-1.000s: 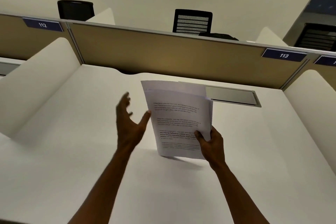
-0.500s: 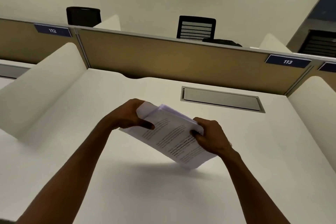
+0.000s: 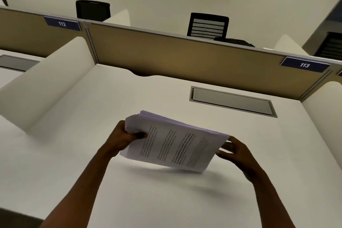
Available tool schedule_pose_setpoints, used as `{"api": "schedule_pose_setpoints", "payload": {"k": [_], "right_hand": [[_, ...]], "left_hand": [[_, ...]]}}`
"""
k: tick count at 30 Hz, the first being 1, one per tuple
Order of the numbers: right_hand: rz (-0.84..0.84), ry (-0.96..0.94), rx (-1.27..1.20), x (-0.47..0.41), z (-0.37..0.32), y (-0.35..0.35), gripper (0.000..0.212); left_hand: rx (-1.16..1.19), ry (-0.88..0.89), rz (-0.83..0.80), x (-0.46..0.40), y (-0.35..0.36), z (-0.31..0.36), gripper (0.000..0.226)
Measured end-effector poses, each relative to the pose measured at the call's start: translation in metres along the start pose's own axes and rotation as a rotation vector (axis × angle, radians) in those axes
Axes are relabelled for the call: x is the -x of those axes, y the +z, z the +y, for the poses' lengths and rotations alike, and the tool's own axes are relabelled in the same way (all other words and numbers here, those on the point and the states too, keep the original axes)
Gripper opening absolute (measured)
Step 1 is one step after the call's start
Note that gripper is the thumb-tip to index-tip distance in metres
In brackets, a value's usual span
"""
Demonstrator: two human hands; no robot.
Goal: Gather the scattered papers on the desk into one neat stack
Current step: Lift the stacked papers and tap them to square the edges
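Observation:
A stack of printed white papers (image 3: 175,144) hangs above the white desk (image 3: 92,153), turned sideways so its text lines run up and down. My left hand (image 3: 125,138) grips the stack's left end, thumb on top of the top sheet. My right hand (image 3: 233,151) is at the stack's right edge, fingers spread and touching the edge of the sheets. The sheets fan slightly at the far left corner. No loose papers show on the desk.
A tan partition (image 3: 185,57) closes off the back of the desk, with white side dividers at left (image 3: 46,83) and right (image 3: 325,109). A grey cable hatch (image 3: 231,101) is set into the desk behind the stack. Black chairs (image 3: 207,25) stand beyond the partition.
The stack was upright in my right hand alone; my left hand took hold of it. Both hands turned it flat and sideways, and my right hand moved to its right edge.

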State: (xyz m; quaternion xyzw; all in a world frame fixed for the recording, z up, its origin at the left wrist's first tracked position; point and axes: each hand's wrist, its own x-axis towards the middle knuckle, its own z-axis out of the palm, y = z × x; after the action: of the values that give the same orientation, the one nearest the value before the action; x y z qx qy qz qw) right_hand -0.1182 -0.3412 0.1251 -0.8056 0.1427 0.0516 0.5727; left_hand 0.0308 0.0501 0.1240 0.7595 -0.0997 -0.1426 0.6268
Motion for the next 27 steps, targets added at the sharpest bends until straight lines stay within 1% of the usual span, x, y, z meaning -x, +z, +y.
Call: {"api": "schedule_pose_setpoints", "payload": {"k": [1, 3, 4, 7, 8, 11, 13, 15, 17, 19, 21, 23, 27], "right_hand": [[-0.071, 0.022, -0.162, 0.002, 0.010, 0.010, 0.069], [-0.106, 0.005, -0.225, -0.001, 0.025, 0.035, 0.067], [-0.077, -0.006, -0.255, -0.004, 0.027, 0.046, 0.061], [0.147, 0.004, -0.454, -0.016, 0.022, 0.065, 0.037], [0.198, -0.016, -0.491, -0.018, 0.018, 0.066, 0.033], [0.254, -0.112, -0.511, -0.024, 0.010, 0.060, 0.033], [0.251, -0.156, -0.510, -0.024, 0.012, 0.056, 0.031], [0.234, -0.155, -0.513, -0.022, 0.022, 0.058, 0.030], [0.258, -0.101, -0.488, -0.020, 0.033, 0.065, 0.032], [0.279, -0.049, -0.464, -0.018, 0.042, 0.073, 0.033], [0.292, -0.026, -0.461, -0.019, 0.043, 0.077, 0.032], [0.298, -0.031, -0.462, -0.019, 0.039, 0.079, 0.031], [0.303, -0.118, -0.479, -0.018, 0.026, 0.073, 0.025]], "left_hand": [[0.043, 0.000, 0.015, 0.001, -0.002, -0.005, 0.048], [0.094, 0.002, 0.019, 0.002, -0.002, -0.012, 0.050], [0.105, 0.004, 0.014, 0.002, -0.002, -0.013, 0.050], [0.151, 0.031, 0.010, -0.001, 0.000, -0.012, 0.052], [0.174, 0.041, 0.016, -0.002, 0.000, -0.010, 0.054], [0.224, 0.067, 0.021, -0.005, -0.002, -0.006, 0.058], [0.236, 0.070, -0.012, -0.005, -0.002, -0.011, 0.058], [0.201, 0.037, -0.023, -0.003, 0.001, -0.022, 0.054], [0.149, -0.005, -0.051, 0.000, 0.005, -0.037, 0.042], [0.093, 0.006, -0.087, 0.002, 0.009, -0.051, 0.026], [0.044, 0.005, -0.044, 0.002, 0.010, -0.053, 0.020], [0.040, -0.006, 0.010, 0.001, 0.009, -0.048, 0.023], [0.139, 0.043, 0.009, -0.003, 0.004, -0.035, 0.036]]}}
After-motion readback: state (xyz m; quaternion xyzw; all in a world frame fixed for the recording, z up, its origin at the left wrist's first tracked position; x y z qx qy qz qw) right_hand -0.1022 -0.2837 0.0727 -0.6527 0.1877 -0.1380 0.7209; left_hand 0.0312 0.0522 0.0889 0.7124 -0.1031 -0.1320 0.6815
